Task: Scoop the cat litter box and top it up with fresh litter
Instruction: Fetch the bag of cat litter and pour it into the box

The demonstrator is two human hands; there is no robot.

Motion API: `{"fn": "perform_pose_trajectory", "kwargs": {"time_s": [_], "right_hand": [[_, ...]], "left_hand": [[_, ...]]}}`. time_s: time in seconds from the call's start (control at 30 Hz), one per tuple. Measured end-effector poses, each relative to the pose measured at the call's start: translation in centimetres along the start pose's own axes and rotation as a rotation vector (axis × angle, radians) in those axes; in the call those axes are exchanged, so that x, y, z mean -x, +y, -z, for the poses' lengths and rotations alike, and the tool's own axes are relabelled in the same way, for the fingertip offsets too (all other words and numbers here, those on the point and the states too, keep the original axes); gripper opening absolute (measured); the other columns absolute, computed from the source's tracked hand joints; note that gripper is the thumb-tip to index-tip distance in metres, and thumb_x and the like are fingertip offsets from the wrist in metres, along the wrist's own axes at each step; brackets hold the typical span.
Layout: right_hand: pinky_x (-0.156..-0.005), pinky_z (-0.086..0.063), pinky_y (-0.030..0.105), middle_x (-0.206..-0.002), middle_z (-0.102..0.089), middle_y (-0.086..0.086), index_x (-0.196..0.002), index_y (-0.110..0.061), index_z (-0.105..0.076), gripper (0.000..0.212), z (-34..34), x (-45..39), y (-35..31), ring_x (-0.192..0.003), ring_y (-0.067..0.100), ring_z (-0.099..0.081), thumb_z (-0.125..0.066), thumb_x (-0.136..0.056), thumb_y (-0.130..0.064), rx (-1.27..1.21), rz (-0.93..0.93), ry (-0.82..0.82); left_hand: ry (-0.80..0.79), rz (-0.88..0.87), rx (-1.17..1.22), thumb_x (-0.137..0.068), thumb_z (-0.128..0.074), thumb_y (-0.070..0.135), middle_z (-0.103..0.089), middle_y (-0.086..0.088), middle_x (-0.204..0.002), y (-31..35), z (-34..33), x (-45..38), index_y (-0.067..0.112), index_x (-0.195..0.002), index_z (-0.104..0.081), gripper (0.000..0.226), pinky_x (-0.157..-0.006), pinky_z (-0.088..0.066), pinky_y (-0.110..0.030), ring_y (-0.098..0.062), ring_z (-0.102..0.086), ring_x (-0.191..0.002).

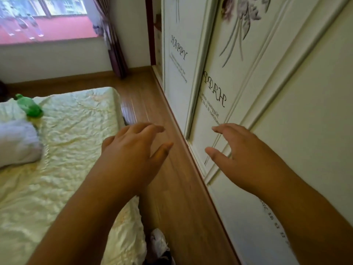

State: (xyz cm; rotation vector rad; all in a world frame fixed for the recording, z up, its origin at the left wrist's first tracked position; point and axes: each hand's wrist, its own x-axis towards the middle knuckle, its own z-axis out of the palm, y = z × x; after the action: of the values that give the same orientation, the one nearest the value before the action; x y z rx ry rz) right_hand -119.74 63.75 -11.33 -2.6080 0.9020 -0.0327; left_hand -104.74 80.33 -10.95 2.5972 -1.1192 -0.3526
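One cam only, head-worn, wide-angle w/ strong tilt, looking fwd and down along the strip of wood floor [172,188] between the bed [66,150] at frame left and the white wardrobe doors [286,131] at frame right, toward the window [42,8] and curtain [114,44] at the far wall. Close range: both bare forearms reach in from the bottom edge, left hand [131,150] over the bed's floor-side edge, right hand [242,153] in front of the wardrobe, both filling mid-frame. No 2nd view, so no shared area to tell.
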Motion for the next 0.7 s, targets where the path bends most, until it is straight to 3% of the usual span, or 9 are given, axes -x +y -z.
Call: {"fn": "perform_pose_trajectory", "kwargs": {"time_s": [0.33, 0.7], "right_hand": [[-0.111, -0.033, 0.033, -0.158, -0.032, -0.013, -0.15, -0.036, -0.033, 0.058, 1.4, -15.4, -6.3, -0.142, 0.011, -0.034, -0.049, -0.098, -0.054, -0.024, 0.072, 0.046], [-0.105, -0.028, 0.025, -0.156, -0.034, -0.012, -0.15, -0.034, -0.036, 0.058, 0.5, -32.5, -8.0, -0.142, 0.01, -0.034, -0.05, -0.097, -0.053, -0.1, 0.245, -0.023]], "left_hand": [[0.1, 0.004, 0.004, -0.09, -0.033, 0.069, -0.035, 0.017, -0.156, -5.0, 7.3, -12.7, 0.048, -0.144, -0.038, 0.058, -0.117, -0.028, -0.05, -0.017, -0.038, -0.142], [0.105, 0.129, -0.032, -0.086, -0.025, 0.074, -0.037, 0.022, -0.154, -9.3, 8.9, -24.2, 0.052, -0.142, -0.04, 0.062, -0.117, -0.032, -0.053, -0.015, -0.037, -0.143]]}}
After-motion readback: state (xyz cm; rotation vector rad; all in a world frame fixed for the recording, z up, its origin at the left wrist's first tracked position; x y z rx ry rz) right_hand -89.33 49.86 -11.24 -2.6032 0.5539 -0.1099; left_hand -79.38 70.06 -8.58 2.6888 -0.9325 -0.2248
